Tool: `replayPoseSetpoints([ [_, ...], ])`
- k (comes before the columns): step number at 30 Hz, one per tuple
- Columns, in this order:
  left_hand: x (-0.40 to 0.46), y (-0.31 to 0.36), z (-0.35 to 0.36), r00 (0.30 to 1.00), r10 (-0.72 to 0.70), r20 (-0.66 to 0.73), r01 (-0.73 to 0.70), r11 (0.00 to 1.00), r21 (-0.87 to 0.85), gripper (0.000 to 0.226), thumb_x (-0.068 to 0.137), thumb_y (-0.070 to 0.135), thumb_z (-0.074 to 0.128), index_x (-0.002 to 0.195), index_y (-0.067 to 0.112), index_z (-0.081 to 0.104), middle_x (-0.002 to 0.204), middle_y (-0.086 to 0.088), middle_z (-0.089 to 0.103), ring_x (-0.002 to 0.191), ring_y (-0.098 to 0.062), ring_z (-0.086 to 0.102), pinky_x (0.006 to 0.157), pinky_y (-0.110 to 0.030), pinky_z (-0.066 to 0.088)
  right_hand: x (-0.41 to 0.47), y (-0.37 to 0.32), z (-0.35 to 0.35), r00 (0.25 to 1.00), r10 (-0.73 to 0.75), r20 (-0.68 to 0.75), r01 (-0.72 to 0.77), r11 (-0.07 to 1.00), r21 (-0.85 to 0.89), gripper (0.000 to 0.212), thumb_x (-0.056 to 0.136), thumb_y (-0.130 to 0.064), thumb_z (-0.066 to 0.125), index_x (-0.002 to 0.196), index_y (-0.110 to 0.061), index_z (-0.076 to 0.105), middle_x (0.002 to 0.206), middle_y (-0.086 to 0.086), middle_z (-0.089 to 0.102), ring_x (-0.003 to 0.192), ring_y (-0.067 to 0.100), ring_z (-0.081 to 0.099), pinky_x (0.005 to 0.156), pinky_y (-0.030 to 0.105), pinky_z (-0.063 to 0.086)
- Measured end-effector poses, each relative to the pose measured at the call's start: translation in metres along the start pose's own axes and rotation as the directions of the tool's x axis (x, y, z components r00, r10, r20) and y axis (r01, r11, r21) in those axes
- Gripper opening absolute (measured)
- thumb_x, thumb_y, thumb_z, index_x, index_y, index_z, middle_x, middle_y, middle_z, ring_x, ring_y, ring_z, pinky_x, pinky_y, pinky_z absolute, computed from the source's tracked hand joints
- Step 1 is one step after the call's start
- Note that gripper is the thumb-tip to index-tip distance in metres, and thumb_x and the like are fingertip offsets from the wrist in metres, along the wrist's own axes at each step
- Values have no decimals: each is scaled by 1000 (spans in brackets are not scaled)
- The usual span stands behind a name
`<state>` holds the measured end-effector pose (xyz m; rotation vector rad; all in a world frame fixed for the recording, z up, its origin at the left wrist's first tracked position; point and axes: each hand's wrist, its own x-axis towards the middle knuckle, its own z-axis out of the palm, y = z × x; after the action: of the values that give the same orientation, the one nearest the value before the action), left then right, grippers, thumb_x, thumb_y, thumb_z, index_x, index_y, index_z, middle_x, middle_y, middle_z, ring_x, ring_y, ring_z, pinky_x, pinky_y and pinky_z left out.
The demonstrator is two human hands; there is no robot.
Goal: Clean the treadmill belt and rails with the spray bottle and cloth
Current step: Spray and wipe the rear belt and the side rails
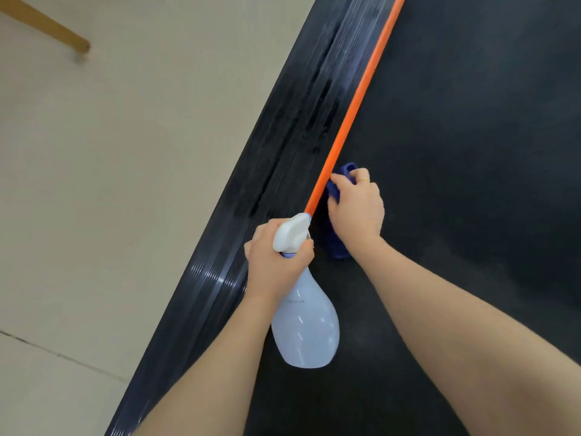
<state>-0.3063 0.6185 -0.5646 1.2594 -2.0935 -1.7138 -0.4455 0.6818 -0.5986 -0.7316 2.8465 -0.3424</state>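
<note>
My left hand grips the neck of a pale blue spray bottle with a white trigger head, held over the left edge of the black treadmill belt. Just ahead, my right hand holds a dark blue cloth pressed onto the belt, right beside the orange stripe. Most of the cloth is hidden under the hand. Left of the stripe runs the black ribbed side rail, which shows wet streaks.
Beige floor lies left of the treadmill. A wooden leg angles down at the top left corner. The belt stretches wide to the right of my arms.
</note>
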Motion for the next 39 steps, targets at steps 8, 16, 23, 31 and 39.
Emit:
replayPoseSetpoints([
  [8,1,0,-2,999,-18,29,18,1000,15,27,61,48,57,87,43,52,88,19,54,94,-4,53,95,-48,43,-11,25,-10,891,-396,221,416,908,-51,29,84,-23,62,112,-25,66,107,11,54,83,35,55,62,34,37],
  [16,2,-4,0,999,5,43,-6,1000,29,34,57,54,46,84,34,54,82,20,55,91,3,46,87,-12,25,-46,2,5,975,-207,85,205,978,28,28,73,-13,68,101,-18,68,101,12,56,72,35,52,55,32,36],
  [23,4,-4,-2,999,-9,52,7,1000,30,19,65,37,59,82,41,50,82,24,52,93,0,48,92,-30,35,-41,9,12,984,-170,43,166,983,83,22,77,-22,68,99,-23,68,96,4,56,70,28,54,58,37,47],
  [31,2,-1,-4,998,-10,66,9,1000,16,22,66,36,60,82,44,48,86,23,52,94,0,48,97,-41,38,-67,16,3,977,-124,175,115,991,63,30,88,-27,58,117,-29,62,114,1,51,92,27,54,69,35,46],
  [39,4,-11,-1,998,24,56,-25,1000,17,25,66,42,60,89,34,55,90,14,54,94,-9,51,90,-40,44,4,-1,0,998,64,11,-64,998,-15,22,89,-22,54,108,-24,64,112,4,49,92,30,52,68,32,36],
])
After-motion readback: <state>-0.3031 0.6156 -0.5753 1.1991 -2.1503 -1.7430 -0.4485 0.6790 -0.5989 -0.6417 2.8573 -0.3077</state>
